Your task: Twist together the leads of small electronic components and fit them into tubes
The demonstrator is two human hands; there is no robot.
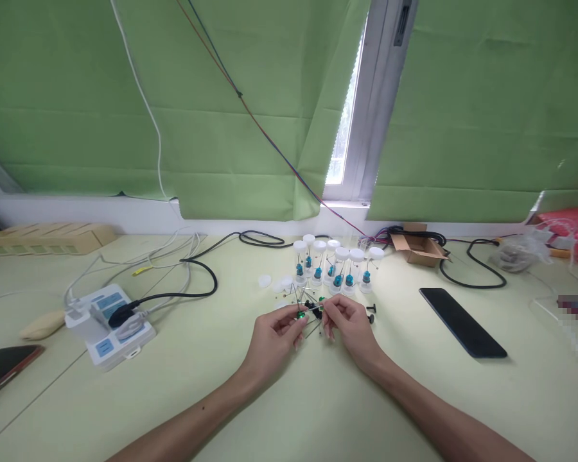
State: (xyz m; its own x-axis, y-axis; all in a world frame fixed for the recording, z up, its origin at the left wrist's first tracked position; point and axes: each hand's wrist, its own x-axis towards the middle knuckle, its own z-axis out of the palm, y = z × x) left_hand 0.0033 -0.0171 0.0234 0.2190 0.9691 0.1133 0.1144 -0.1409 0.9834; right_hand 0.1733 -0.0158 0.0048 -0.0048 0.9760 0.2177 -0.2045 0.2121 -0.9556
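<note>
My left hand (275, 335) pinches a small shiny green part (301, 315) between thumb and fingertips. A thin metal rod (315, 308) runs from there to my right hand (350, 326), whose thumb and fingers are closed on its other end. Beneath and just behind my fingers lie loose thin rods and small black parts (371, 307); another bit of green shows by the right fingertips. Behind them, several clear tubes (338, 280) with white caps stand upright in a cluster, each with a blue-green piece and thin wires inside. White round caps (264, 281) lie to their left.
A white power strip (147, 334) with plugs and cables sits at left, near a dark phone (12, 362). A black phone (462, 324) lies at right. Along the back are a small open cardboard box (422, 255), coiled black cable (481, 285) and a beige tray (52, 239).
</note>
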